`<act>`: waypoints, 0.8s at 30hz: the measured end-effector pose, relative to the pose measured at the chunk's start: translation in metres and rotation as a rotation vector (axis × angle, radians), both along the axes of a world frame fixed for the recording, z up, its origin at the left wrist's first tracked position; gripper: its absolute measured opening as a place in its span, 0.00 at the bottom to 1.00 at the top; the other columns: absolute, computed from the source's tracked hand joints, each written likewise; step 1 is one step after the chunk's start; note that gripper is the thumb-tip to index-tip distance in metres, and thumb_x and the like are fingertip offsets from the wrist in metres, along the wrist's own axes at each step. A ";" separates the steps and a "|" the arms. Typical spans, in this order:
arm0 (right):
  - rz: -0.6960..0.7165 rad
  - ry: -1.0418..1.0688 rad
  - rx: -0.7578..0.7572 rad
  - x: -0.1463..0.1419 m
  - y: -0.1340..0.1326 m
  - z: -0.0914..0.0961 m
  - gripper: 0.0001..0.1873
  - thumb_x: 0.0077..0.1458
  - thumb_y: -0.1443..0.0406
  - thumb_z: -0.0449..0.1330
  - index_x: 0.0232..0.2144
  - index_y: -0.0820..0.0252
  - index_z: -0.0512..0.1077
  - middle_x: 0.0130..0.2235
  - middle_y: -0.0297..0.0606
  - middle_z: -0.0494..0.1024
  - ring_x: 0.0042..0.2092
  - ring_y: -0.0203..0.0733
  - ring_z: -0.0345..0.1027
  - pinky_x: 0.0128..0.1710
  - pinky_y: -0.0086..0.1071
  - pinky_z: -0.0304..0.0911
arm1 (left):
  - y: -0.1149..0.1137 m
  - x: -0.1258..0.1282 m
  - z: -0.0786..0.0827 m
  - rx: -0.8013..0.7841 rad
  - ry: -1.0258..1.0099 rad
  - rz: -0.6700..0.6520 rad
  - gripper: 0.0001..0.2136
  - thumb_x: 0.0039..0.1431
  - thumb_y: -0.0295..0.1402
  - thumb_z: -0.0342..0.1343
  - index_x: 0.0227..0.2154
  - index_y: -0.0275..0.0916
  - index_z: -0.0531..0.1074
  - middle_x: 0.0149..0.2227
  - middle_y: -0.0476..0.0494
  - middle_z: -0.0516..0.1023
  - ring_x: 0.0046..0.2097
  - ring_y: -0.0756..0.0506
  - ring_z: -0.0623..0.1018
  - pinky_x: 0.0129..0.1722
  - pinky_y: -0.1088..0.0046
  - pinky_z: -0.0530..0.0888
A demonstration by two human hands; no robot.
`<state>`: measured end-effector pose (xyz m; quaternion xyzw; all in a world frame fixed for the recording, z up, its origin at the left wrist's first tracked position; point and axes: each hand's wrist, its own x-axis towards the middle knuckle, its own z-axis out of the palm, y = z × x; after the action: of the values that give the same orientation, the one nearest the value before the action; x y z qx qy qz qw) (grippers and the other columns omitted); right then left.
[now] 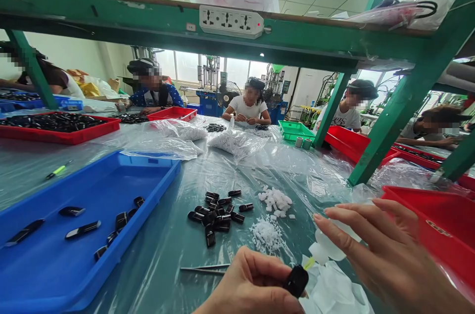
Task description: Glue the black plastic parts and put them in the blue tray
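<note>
My left hand [256, 287] is closed on a small glossy black plastic part [298, 279], pinched between thumb and fingers at the bottom of the head view. My right hand [382, 245] is open, its fingers stretched out to the left over a translucent white bottle [336, 242]. A yellow-green tip [309, 263] shows right beside the black part; whether they touch I cannot tell. Crumpled white tissue [336, 289] lies under the right hand. Metal tweezers [204, 269] rest on the table left of my left hand. Ahead lies a loose pile of black parts [218, 212].
Two heaps of small white pieces [274, 201] lie beside the pile. A blue tray [85, 165] with several black parts stands left, a red tray [438, 225] right. Green shelf posts [393, 121] rise ahead on the right. Co-workers sit across the plastic-covered table [159, 235].
</note>
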<state>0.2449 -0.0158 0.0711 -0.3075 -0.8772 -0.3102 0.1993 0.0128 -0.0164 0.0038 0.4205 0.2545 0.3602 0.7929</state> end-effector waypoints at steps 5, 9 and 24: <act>-0.016 -0.008 0.021 0.003 0.001 -0.001 0.19 0.62 0.72 0.46 0.52 0.56 0.67 0.44 0.42 0.76 0.48 0.48 0.65 0.51 0.49 0.45 | 0.002 0.001 0.001 -0.004 0.006 -0.008 0.12 0.35 0.30 0.69 0.26 0.30 0.80 0.23 0.44 0.77 0.24 0.53 0.74 0.27 0.80 0.69; -0.013 -0.035 0.027 0.003 0.001 -0.001 0.19 0.61 0.71 0.46 0.52 0.56 0.67 0.44 0.41 0.76 0.48 0.48 0.66 0.50 0.47 0.47 | 0.001 0.000 -0.002 -0.005 0.012 -0.014 0.12 0.36 0.30 0.68 0.27 0.29 0.80 0.23 0.44 0.77 0.24 0.53 0.73 0.28 0.80 0.69; 0.029 0.354 -0.183 -0.004 0.027 -0.047 0.26 0.49 0.81 0.46 0.42 0.52 0.71 0.39 0.36 0.75 0.44 0.43 0.66 0.47 0.45 0.51 | 0.002 -0.001 0.010 0.047 0.206 0.051 0.06 0.36 0.22 0.63 0.23 0.32 0.80 0.22 0.49 0.71 0.24 0.55 0.67 0.24 0.80 0.61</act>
<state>0.2412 0.0108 0.0243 -0.3613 -0.8573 -0.1674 0.3264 0.0115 -0.0145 0.0141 0.4669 0.3368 0.3412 0.7431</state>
